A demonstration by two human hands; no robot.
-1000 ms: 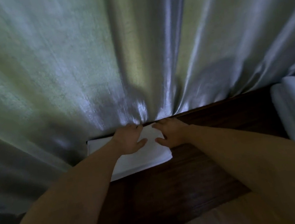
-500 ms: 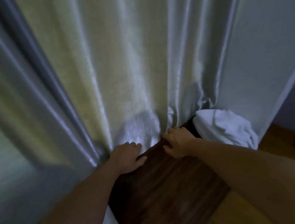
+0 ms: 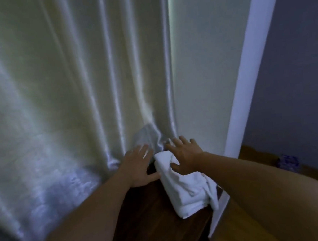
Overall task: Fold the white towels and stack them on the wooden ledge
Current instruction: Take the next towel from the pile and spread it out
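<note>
A crumpled white towel (image 3: 190,191) lies at the right end of the dark wooden ledge (image 3: 146,222), against the curtain and wall. My right hand (image 3: 185,154) hovers over the towel's far end with fingers spread, its thumb on the cloth. My left hand (image 3: 139,165) is just left of the towel, fingers straight and spread, thumb touching the towel's edge. The folded towel seen before is out of view.
A pale shiny curtain (image 3: 63,112) hangs along the back of the ledge and drapes onto it. A white wall panel (image 3: 207,64) and white frame (image 3: 248,69) stand at right. Wooden floor (image 3: 237,230) lies below the ledge's right end.
My view and both hands have swung right along the ledge, from the folded towel on the left to the crumpled towel at the right end. Both hands now reach it with fingers spread.
</note>
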